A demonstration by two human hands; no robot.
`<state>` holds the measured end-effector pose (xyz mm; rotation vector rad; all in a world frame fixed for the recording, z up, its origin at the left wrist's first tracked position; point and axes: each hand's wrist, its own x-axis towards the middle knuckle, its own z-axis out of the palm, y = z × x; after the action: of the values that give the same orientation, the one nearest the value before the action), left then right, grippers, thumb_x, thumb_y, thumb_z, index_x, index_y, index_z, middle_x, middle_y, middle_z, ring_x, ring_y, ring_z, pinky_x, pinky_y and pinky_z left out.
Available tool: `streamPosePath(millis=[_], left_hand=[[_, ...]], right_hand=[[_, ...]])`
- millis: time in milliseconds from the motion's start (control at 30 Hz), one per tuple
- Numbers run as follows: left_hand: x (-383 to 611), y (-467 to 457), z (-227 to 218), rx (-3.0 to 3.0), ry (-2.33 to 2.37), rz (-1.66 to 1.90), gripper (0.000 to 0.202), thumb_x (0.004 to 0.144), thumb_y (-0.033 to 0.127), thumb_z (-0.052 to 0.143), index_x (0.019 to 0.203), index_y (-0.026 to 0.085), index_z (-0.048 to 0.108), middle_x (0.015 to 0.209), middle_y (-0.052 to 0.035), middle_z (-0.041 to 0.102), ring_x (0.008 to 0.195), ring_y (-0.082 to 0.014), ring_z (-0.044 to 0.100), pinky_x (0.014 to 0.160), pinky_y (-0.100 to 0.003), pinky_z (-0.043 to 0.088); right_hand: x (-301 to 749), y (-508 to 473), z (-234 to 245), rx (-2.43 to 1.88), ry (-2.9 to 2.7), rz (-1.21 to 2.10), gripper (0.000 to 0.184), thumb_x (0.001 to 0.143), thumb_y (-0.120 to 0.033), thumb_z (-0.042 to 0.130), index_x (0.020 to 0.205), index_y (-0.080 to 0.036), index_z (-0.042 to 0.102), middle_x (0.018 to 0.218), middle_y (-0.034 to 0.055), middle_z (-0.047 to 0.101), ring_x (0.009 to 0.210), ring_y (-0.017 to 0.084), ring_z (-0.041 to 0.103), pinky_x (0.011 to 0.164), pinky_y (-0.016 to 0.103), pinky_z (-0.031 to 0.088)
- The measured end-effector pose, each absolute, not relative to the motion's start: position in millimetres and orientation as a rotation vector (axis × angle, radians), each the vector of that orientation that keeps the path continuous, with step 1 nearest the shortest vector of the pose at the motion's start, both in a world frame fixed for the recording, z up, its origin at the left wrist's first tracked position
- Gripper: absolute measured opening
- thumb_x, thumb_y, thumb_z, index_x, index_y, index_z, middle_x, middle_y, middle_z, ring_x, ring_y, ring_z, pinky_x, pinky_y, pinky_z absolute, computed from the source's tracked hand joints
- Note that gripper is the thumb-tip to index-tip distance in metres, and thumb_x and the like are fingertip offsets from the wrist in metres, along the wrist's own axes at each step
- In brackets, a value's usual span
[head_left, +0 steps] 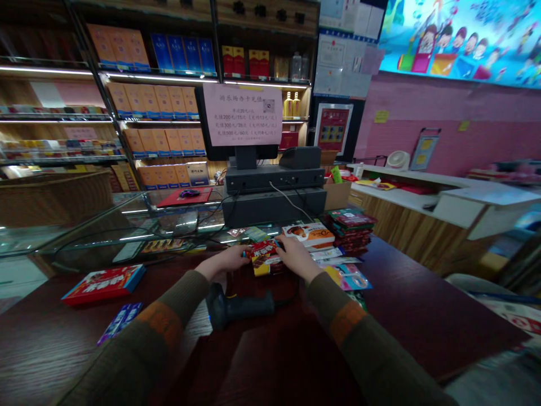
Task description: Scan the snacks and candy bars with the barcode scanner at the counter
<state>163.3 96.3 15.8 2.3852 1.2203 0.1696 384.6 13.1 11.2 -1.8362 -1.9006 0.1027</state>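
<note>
A red snack packet (264, 248) with white lettering lies between my two hands, over a yellow box (267, 266) with a brown picture. My left hand (228, 260) is closed on the packet's left end. At its right end, the fingers of my right hand (295, 255) are closed too. Right behind that hand is a white and orange box (310, 234). A black barcode scanner (245, 309) lies on the dark table nearer to me, below both hands.
A red box (105, 283) and purple packets (120, 321) lie at the left. Stacked dark red packets (350, 231) stand at the right, near flat colourful packages (349, 276). Behind are a glass counter (127, 225), a cash register (274, 194) and a monitor with a pink sign (243, 115).
</note>
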Motion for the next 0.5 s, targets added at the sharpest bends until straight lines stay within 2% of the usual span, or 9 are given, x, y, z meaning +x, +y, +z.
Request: streamPosePath(millis=[133,333,500], left_hand=[[169.1,104.8,13.0,2.381,1.225,0.126,0.048,0.078,0.022,0.061,0.126,0.018,0.068,0.119,-0.0099,0.074,0.106,-0.0266,0.069,0.092,-0.032,0.051],[173.2,111.4,5.1,2.369,1.193,0.082,0.044,0.075,0.021,0.063,0.119,0.021,0.071,0.117,-0.0068,0.075,0.106,-0.0254,0.069,0.093,-0.031,0.051],[173.3,112.1,-0.5,2.338,1.193,0.085,0.042,0.075,0.021,0.062,0.116,0.021,0.072,0.112,-0.0067,0.076,0.102,-0.0248,0.069,0.090,-0.030,0.051]], right_hand=[[374.7,22.4,11.4,-1.959,-1.970,0.139,0.038,0.096,-0.023,0.049,0.132,-0.017,0.060,0.118,0.0164,0.072,0.113,0.030,0.066,0.096,0.039,0.047],[365.5,44.1,0.6,-2.029,-1.940,0.179,0.033,0.096,-0.021,0.044,0.119,-0.011,0.066,0.110,0.0248,0.072,0.106,0.036,0.070,0.090,0.045,0.051],[365.7,63.7,-11.2,-2.007,-1.931,0.233,0.031,0.088,-0.014,0.054,0.115,-0.013,0.069,0.110,0.0216,0.073,0.109,0.031,0.070,0.093,0.040,0.052]])
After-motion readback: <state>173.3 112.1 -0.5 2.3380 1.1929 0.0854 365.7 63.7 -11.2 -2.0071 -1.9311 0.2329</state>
